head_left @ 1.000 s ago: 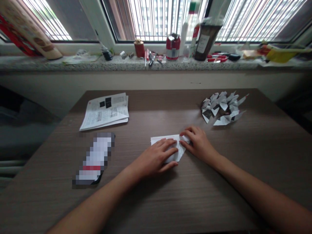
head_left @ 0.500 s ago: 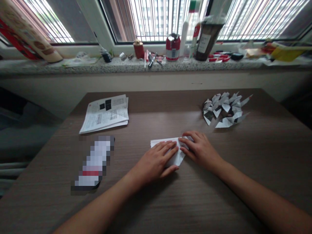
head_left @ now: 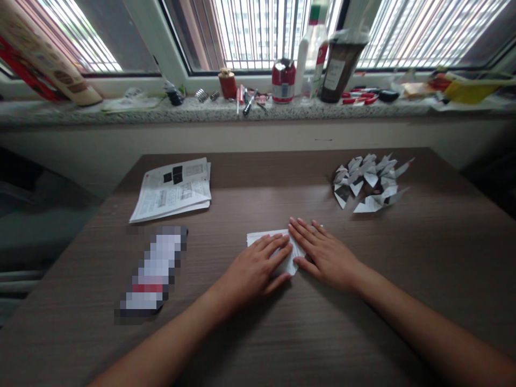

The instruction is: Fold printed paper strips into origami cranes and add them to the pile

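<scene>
A folded sheet of white paper [head_left: 291, 264] lies flat on the brown table, mostly covered by both hands. My left hand [head_left: 260, 269] rests palm down on its left part, fingers stretched out to the right. From the other side my right hand [head_left: 322, 252] lies flat over the paper's right part, its fingers extended toward the upper left. The two hands' fingertips almost meet near the middle of the sheet. How the paper is folded underneath them is hidden.
A stack of printed sheets [head_left: 173, 191] lies at the back left, with a blurred-out phone-like object [head_left: 153, 271] in front of it. Pointed folded-paper pieces [head_left: 366, 180] form a cluster at the back right. A red can [head_left: 283, 83], cup [head_left: 342, 70] and bottle [head_left: 312, 54] line the windowsill.
My right hand has flattened, its fingers now straight and laid further left across the paper. My left hand stays in place on the sheet. The whole view has shifted slightly.
</scene>
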Demonstrator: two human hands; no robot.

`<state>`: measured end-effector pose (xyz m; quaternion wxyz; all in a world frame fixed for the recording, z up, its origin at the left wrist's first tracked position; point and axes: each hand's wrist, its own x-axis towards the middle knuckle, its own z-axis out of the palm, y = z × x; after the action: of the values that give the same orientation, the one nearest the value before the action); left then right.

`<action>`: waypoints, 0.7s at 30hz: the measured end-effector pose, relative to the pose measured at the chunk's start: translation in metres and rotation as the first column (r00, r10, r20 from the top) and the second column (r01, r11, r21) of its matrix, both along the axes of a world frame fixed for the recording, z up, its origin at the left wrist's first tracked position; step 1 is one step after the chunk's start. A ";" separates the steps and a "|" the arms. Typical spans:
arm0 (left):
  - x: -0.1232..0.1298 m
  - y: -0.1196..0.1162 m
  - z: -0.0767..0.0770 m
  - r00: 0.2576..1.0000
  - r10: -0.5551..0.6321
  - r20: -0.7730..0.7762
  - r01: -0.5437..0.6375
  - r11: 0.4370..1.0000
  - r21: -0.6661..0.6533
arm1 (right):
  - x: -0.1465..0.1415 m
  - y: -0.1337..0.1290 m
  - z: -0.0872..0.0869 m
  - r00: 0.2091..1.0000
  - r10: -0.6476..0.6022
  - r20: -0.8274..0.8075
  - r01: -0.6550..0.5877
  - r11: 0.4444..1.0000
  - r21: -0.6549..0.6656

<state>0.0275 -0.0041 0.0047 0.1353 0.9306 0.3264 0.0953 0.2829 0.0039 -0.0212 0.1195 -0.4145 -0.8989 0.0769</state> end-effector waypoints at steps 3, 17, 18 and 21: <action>0.000 -0.001 -0.003 1.000 0.012 0.007 -0.012 1.000 -0.002 | 0.006 0.003 -0.002 0.999 -0.048 0.005 0.048 0.999 -0.001; 0.001 0.002 -0.001 0.999 -0.026 0.034 0.023 0.997 0.074 | 0.011 0.007 -0.007 0.992 -0.127 0.018 0.126 0.990 0.059; 0.002 0.001 -0.002 0.998 -0.036 0.046 0.032 0.996 0.087 | 0.011 0.007 -0.008 0.991 -0.131 0.018 0.130 0.989 0.065; 0.003 0.000 -0.005 0.995 -0.067 0.080 0.059 0.993 0.102 | 0.011 0.007 -0.008 0.989 -0.144 0.032 0.141 0.987 0.077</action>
<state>0.0301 -0.0042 0.0001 0.1050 0.9413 0.2859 0.1457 0.2935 0.0107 -0.0296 0.1232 -0.4744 -0.8712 0.0268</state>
